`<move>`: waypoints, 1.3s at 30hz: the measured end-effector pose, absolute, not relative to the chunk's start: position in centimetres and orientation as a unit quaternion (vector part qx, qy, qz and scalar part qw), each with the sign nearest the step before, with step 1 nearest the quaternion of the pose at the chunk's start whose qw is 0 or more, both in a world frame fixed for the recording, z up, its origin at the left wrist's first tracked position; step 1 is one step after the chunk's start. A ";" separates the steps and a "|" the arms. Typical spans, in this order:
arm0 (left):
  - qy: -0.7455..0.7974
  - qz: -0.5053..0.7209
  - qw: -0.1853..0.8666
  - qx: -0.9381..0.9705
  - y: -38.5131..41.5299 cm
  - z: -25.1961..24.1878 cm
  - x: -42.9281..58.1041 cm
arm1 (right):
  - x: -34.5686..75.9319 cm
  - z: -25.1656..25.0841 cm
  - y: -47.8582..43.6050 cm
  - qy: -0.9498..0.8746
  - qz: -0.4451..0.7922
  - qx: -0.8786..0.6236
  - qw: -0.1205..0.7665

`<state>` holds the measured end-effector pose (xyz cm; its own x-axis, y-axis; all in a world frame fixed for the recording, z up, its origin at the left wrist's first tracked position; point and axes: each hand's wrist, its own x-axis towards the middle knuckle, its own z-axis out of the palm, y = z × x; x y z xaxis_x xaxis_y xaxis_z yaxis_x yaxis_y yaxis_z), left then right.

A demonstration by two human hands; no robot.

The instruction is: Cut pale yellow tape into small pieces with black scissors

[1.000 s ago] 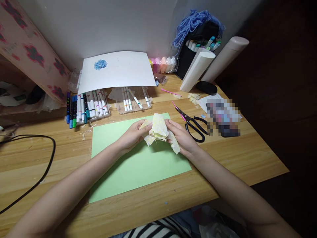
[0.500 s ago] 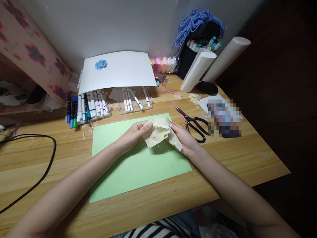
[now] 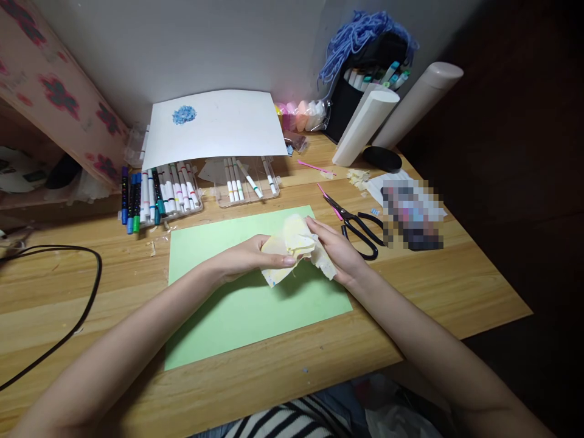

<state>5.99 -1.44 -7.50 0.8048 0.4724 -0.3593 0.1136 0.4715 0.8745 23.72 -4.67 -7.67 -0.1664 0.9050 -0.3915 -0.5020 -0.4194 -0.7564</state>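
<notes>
Fingers of the left hand [image 3: 246, 257] at nine o'clock and right hand [image 3: 340, 250] at three are pinching crumpled yellowish paper [image 3: 298, 240] between them, while blur is hiding any label on a dark object [image 3: 413, 216] toward two-thirty.

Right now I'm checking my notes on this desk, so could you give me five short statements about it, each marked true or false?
1. The left hand and the right hand both hold the pale yellow paper. True.
2. The pale yellow paper lies flat on the green sheet. False: it is crumpled and held up above that sheet.
3. The scissors lie on the wooden desk. True.
4. The white sheet has a blue patch near its right end. False: the patch is near its left end.
5. Blue cords are draped over the black holder. True.
</notes>
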 end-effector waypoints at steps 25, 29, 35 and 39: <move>0.271 0.139 0.818 0.489 -1.4 -7.9 6.2 | 23.5 -7.4 -4.8 -0.235 0.729 -0.412 0.494; 0.273 0.139 0.818 0.486 -1.5 -8.0 6.2 | 23.5 -7.4 -4.9 -0.244 0.731 -0.409 0.489; 0.274 0.166 0.803 0.502 -1.5 -7.7 6.2 | 23.5 -7.7 -4.8 -0.239 0.709 -0.431 0.504; 0.260 0.192 0.805 0.498 -1.7 -7.7 6.4 | 23.5 -8.0 -4.7 -0.250 0.700 -0.421 0.521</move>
